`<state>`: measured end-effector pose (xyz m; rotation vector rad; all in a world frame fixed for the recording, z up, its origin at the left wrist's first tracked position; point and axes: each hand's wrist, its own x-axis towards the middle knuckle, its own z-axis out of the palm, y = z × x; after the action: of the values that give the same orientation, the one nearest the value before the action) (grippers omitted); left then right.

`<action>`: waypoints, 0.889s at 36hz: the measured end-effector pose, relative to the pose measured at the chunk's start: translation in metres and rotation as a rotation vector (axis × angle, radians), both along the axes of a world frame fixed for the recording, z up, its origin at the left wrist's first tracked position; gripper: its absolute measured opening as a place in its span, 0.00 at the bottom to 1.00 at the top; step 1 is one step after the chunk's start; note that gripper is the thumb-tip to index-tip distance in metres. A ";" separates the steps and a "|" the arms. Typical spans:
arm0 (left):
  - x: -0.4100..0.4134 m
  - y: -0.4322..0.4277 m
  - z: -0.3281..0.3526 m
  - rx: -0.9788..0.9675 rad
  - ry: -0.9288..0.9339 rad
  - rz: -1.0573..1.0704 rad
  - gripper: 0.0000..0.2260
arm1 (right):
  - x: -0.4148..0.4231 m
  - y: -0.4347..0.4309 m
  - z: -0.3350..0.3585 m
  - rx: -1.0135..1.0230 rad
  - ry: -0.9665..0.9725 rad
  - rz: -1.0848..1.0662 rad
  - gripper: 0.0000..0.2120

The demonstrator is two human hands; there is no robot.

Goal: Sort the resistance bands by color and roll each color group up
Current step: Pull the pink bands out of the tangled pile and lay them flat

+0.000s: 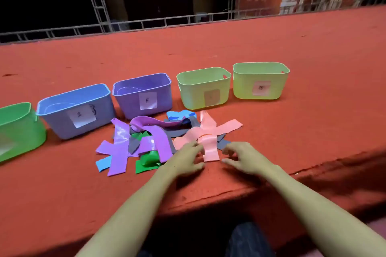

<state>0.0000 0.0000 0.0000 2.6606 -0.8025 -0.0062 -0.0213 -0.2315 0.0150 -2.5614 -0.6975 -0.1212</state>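
A heap of flat resistance bands lies on the red table in front of a row of bins. Pink bands (211, 131) cross each other at the right of the heap. Purple bands (121, 144) spread over the left, with grey (133, 144), green (146, 162) and blue (179, 115) pieces among and under them. My left hand (188, 158) sits at the left edge of the near pink band end, fingers loosely bent and touching it. My right hand (242, 156) hovers just right of that same end, fingers relaxed, holding nothing.
Behind the heap stand labelled bins: a green bin (18, 131) at far left, a blue bin (77, 110), a purple bin (144, 94), and two pale green bins (203, 87) (261, 80). The table's front edge (229, 196) runs just under my forearms.
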 end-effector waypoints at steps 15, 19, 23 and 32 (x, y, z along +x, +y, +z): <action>0.017 -0.011 0.000 -0.232 -0.145 0.074 0.03 | 0.018 0.006 -0.016 0.070 -0.050 0.022 0.09; 0.022 -0.013 0.025 -0.384 -0.196 0.069 0.02 | 0.027 0.017 -0.005 0.255 -0.107 -0.012 0.09; 0.025 -0.014 0.053 -0.466 -0.205 0.042 0.04 | 0.038 0.030 0.021 0.480 -0.130 -0.062 0.06; 0.034 -0.013 0.122 -0.799 -0.057 0.091 0.08 | 0.063 0.041 0.106 0.615 -0.218 -0.021 0.08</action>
<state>0.0339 -0.0126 0.1219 1.9357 -0.5396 0.3412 0.0413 -0.1902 0.1212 -1.9790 -0.5951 -0.5403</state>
